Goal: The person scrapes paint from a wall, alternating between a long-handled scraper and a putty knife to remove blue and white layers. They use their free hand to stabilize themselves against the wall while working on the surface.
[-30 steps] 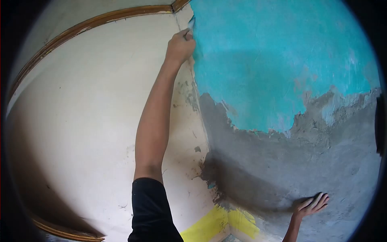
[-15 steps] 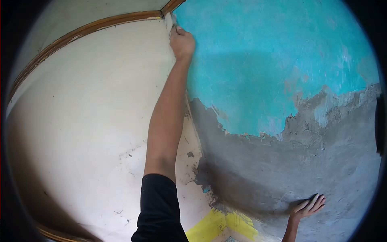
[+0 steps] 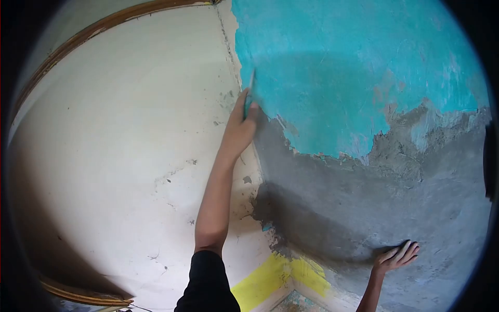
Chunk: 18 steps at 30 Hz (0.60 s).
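Your left hand is raised near the middle of the view, at the inside corner where two walls meet. Its fingers are closed around a slim scraper, whose pale, narrow end points upward past your fingertips, in front of the left edge of the turquoise paint. The scraper is slightly blurred and its handle is mostly hidden in your grip; you cannot tell from this view whether its tip touches the surface. A black sleeve covers your upper left arm.

Your right hand is at lower right, holding nothing, its fingers spread and laid against the grey plaster. That plaster lies below the turquoise paint, with a ragged boundary between them.

To the left of the corner is a cream wall, marked with small dark chips and scuffs. A brown wooden trim curves along its top. Low down, a yellow band crosses the corner onto both walls. A dark shadow spreads over the plaster to the left of your right hand.
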Tool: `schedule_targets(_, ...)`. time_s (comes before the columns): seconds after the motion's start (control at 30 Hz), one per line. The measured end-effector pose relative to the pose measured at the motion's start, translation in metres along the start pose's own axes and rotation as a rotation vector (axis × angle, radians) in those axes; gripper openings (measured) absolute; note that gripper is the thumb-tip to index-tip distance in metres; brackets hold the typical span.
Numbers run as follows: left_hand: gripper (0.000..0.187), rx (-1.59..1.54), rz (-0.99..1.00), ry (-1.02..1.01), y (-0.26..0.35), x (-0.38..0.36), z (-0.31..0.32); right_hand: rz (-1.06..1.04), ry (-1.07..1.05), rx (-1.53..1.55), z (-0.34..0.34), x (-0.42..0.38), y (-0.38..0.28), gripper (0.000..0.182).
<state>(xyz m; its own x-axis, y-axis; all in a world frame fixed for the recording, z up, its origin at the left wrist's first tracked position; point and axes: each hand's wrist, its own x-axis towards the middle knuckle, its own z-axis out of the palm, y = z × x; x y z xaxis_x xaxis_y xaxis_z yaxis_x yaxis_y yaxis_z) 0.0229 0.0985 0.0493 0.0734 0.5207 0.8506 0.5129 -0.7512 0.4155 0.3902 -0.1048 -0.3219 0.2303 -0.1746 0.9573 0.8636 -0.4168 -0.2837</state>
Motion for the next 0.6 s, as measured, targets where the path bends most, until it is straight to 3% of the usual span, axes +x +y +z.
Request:
schedule_targets(0.07, 0.051, -0.049, -0.118, -0.049, -0.011, -0.017, -0.013, 0.006, 0.006, 0.01, 0.0, 0.001, -0.001, 0.046)
schedule_targets(0.23, 0.042, 0.104, 0.023, 0.02, -0.067, -0.034, -0.018, 0.027, 0.022, 0.011, 0.002, 0.0, -0.002, 0.046)
schedule_targets(0.37, 0.037, 0.086, -0.114, -0.035, -0.049, -0.032, -0.019, 0.035, 0.065, 0.017, 0.004, 0.004, -0.006, 0.044)
schedule_targets(0.43, 0.038, 0.205, 0.102, 0.13, -0.053, -0.029, -0.016, 0.038, 0.049, 0.013, 0.004, 0.002, -0.005, 0.044)
schedule_targets(0.6, 0.036, 0.201, 0.095, 0.148, -0.049, -0.024, -0.002, 0.03, 0.062, 0.02, 0.003, 0.004, -0.006, 0.045)
